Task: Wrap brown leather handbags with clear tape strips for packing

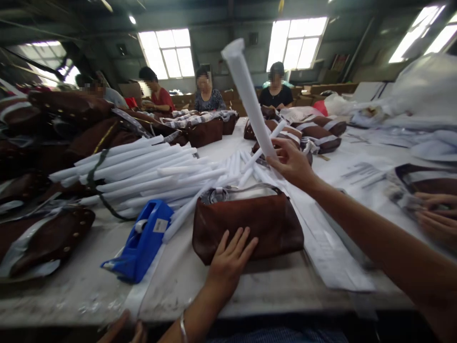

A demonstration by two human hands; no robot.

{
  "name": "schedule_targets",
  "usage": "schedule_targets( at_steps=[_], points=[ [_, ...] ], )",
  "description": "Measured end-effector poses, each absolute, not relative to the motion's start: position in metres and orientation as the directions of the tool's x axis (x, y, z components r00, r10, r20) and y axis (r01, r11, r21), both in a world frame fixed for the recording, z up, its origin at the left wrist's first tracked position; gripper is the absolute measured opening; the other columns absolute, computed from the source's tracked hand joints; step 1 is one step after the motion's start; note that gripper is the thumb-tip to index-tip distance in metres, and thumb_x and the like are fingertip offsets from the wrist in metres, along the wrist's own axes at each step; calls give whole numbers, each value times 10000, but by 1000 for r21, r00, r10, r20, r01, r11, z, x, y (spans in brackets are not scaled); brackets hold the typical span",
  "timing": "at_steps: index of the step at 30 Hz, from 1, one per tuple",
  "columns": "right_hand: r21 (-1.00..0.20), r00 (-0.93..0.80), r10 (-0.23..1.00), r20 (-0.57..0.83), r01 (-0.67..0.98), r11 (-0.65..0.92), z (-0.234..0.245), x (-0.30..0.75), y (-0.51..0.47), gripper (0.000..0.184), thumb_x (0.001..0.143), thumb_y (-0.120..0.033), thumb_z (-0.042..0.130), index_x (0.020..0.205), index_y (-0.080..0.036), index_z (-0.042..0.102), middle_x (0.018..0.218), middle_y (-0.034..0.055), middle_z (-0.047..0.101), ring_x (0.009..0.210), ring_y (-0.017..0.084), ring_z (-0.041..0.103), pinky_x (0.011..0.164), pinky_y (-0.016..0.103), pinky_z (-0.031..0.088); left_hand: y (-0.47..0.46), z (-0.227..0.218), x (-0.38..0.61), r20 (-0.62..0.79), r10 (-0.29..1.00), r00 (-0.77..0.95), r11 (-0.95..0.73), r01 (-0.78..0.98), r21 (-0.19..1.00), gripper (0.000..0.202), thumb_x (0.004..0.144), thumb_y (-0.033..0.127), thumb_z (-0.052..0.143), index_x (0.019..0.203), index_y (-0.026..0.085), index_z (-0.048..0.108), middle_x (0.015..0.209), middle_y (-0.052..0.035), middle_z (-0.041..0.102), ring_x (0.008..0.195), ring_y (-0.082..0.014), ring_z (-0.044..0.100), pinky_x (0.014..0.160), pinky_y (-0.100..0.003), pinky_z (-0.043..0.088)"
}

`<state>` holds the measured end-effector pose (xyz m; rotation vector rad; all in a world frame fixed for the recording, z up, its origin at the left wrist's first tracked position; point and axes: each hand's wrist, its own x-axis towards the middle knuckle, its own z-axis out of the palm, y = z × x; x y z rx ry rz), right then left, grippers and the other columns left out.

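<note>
My left hand (228, 262) lies with stretched fingers flat against the front of a brown leather handbag (250, 219). The bag stands upright at the table's front, with its strap and clear wrapping showing along the top. Raised above and behind it, my right hand (291, 162) grips the lower end of a white paper roll (248, 90), which leans up and to the left. Behind the bag, loose white rolls (235, 164) lie in a heap. A larger stack of rolls (143, 166) spreads to the left, with a dark green band around part of it.
A blue tape dispenser (144, 243) stands left of the bag. Another person's fingers (124, 328) touch a white strip at bottom left; more hands (437, 209) work at the right edge. Brown bags (46, 233) are piled left. Flat white sheets (332, 247) lie right. Several people sit opposite.
</note>
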<state>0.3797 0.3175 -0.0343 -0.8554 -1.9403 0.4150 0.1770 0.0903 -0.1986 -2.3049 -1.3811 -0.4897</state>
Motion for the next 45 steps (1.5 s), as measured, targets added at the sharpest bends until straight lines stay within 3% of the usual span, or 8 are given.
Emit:
schedule_targets(
  at_steps=[5,10,17,23,31,36,39,45],
  points=[
    [-442,-746,569,345,405,800,-27,465,200,441,929,-309,614,1369,-315,577,1234,58,679,1101,249,657,954,365,539,92,-186,176,412,773,482,-483,869,-111,645,906,20,413,1518,220,379,1558,-73,430,1412,-215,447,1120,-373,468],
    [-488,-798,587,139,460,741,-83,509,130,325,933,-222,599,1244,-301,647,1079,52,736,966,217,694,848,317,551,94,-164,175,366,760,537,-537,836,-112,618,872,-16,455,1449,203,481,1510,-107,489,1331,-248,543,1053,-378,526],
    [-297,-655,644,395,572,765,-167,463,100,387,934,-64,415,1242,-192,611,1179,102,703,1072,246,645,1036,464,441,102,-142,169,267,750,605,-607,790,-86,631,842,-24,508,1411,249,529,1468,-79,540,1265,-233,602,941,-336,587],
    [-269,-470,677,567,671,691,-203,422,102,425,910,-40,425,1257,-193,618,1165,86,713,1078,256,623,1043,473,406,97,-136,172,267,772,577,-599,801,0,656,846,398,723,1435,218,497,1499,-113,503,1299,-274,573,1007,-396,552],
    [-373,-351,619,702,560,740,-206,424,92,362,945,-59,509,1173,-276,688,1156,23,737,1090,208,644,1025,401,456,90,-165,177,393,768,506,-516,852,-90,618,859,36,558,1441,235,501,1500,-51,496,1296,-232,577,1065,-368,523],
    [-987,-194,981,14,156,45,-197,427,74,280,895,-313,663,1157,-214,658,1163,94,711,1049,243,694,952,415,556,86,-178,183,464,760,456,-493,869,-46,609,867,15,477,1438,225,506,1483,-35,513,1303,-227,569,1056,-388,532],
    [-900,-198,922,-333,-226,-373,-189,424,73,389,778,-396,780,1081,-183,662,1129,88,708,1144,266,658,1045,429,510,85,-180,185,501,745,440,-485,873,-46,611,854,5,447,1423,214,524,1463,-38,535,1287,-228,584,1042,-403,544],
    [-633,-140,870,-474,-633,-447,-211,416,85,359,581,-266,882,890,-206,709,1019,40,732,1100,257,673,1042,402,526,86,-185,183,609,647,458,-474,868,-148,718,742,-32,367,1380,226,571,1393,8,602,1203,-158,643,944,-296,592]
  ],
)
